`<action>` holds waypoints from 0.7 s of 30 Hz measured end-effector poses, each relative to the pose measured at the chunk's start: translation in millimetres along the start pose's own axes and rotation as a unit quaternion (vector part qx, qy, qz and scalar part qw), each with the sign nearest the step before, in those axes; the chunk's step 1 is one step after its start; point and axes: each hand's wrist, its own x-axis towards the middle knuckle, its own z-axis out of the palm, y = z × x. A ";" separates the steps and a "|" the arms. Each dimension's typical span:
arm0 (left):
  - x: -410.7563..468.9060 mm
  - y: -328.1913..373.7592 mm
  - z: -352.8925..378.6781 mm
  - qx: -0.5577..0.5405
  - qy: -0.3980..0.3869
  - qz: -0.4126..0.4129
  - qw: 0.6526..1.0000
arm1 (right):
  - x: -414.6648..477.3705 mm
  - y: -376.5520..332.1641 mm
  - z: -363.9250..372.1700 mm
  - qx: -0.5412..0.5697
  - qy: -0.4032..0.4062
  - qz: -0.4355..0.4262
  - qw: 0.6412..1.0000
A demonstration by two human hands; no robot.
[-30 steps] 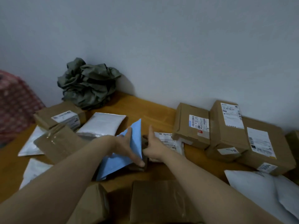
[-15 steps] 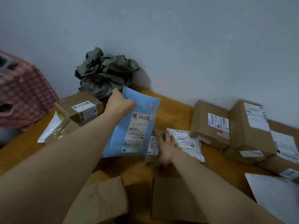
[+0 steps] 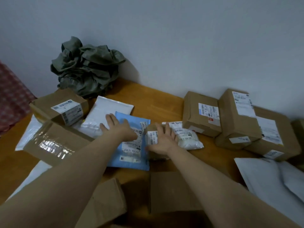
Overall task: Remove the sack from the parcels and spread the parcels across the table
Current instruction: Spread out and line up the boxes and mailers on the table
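Since half a second ago the blue mailer (image 3: 131,155) has come down from upright in my left hand (image 3: 117,127) to lie flat, label up, and that hand now presses on it with straight, spread fingers and grips nothing. Nearest me, under both forearms, sit two plain cardboard boxes (image 3: 171,191) close to the near side of the table (image 3: 156,102). If I sweep my arms back carelessly, I judge they could be nudged off. My right hand (image 3: 162,140) lies flat and wide on a small brown parcel (image 3: 152,129), which touches the blue mailer on its thumb side and a white pouch (image 3: 187,139) on its outer side. A push to the right would, I think, drive that pouch toward the leaning brown boxes (image 3: 202,112) further out on that side. Outside my left wrist a taped box (image 3: 54,142) crowds the mailer. Just past my left fingertips the blue mailer overlaps a white mailer (image 3: 108,111). Both look slick, so sliding one may drag the other and leave them stacked, not spread. Farthest from both hands, the crumpled grey-green sack (image 3: 87,68) sits against the wall, already off the parcels, just behind the white mailer and a labelled box (image 3: 62,106). Parcels shoved that way could end up against it again.
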 end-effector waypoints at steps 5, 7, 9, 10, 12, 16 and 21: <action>-36.4 51.1 9.8 -0.029 -0.127 0.181 0.975 | -27.5 29.4 -35.7 0.037 0.043 0.084 0.995; -56.3 74.6 19.3 0.027 -0.213 0.241 0.946 | -45.2 56.2 -48.5 0.037 0.038 0.150 0.987; -80.0 93.3 36.6 0.100 -0.250 0.282 0.921 | -66.4 85.0 -57.3 0.037 0.016 0.214 0.976; -92.7 100.4 48.3 0.139 -0.244 0.301 0.911 | -77.3 98.4 -59.0 0.039 0.007 0.241 0.970; -116.2 109.8 72.3 0.194 -0.206 0.326 0.902 | -98.7 115.3 -57.8 0.078 -0.003 0.275 0.958; -127.7 109.9 79.6 0.176 -0.112 0.337 0.918 | -120.7 127.6 -49.1 0.186 0.013 0.253 0.949; -105.2 102.0 63.9 -0.045 -0.144 0.242 0.958 | -144.5 138.4 -66.6 0.281 0.134 0.244 0.919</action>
